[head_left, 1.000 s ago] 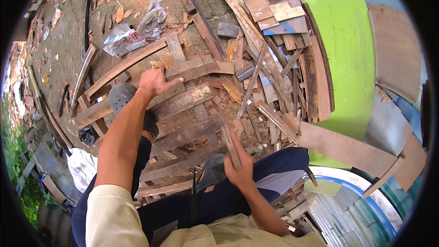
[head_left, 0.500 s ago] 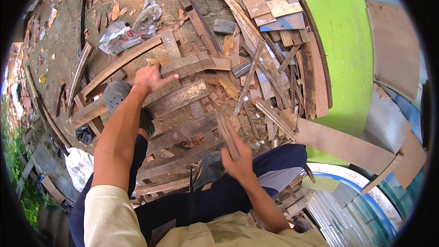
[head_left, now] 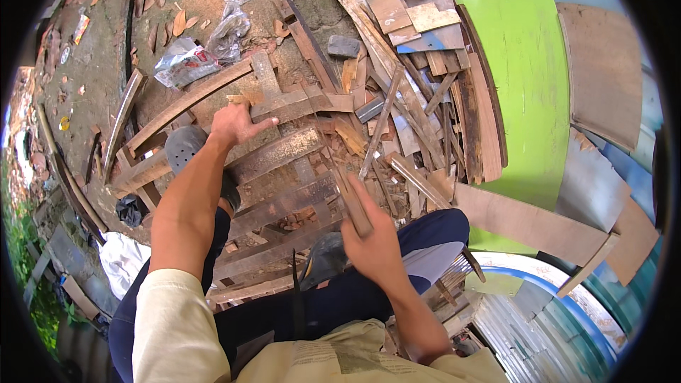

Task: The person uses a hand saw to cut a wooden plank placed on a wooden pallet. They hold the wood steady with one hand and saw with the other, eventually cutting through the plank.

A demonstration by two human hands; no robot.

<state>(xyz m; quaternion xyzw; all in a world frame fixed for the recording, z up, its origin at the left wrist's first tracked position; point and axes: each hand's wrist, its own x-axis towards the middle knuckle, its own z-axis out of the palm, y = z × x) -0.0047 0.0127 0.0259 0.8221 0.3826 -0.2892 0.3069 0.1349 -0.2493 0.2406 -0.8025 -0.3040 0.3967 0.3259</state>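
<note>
My left hand (head_left: 234, 125) grips the left end of a short wooden plank (head_left: 291, 104), thumb stretched to the right along it and the other fingers curled over, partly hidden. The plank lies across a slatted wooden frame (head_left: 277, 152). My right hand (head_left: 374, 241) is closed round the wooden handle (head_left: 357, 209) of what looks like a handsaw. Its thin blade appears almost edge-on and runs up toward the plank's right part; whether it touches the wood is hard to see. A grey clog (head_left: 186, 147) on my left foot rests on the frame beside my left forearm.
Scrap wood (head_left: 425, 92) is heaped to the right, beside a bright green panel (head_left: 528, 99) and a long brown board (head_left: 528, 221). Clear plastic wrapping (head_left: 186, 62), dry leaves and a grey block (head_left: 343, 46) lie on the ground beyond. White cloth (head_left: 122, 262) lies at the left.
My right hand and the saw have shifted very slightly. The left hand stays on the plank. The whole view has tilted a little.
</note>
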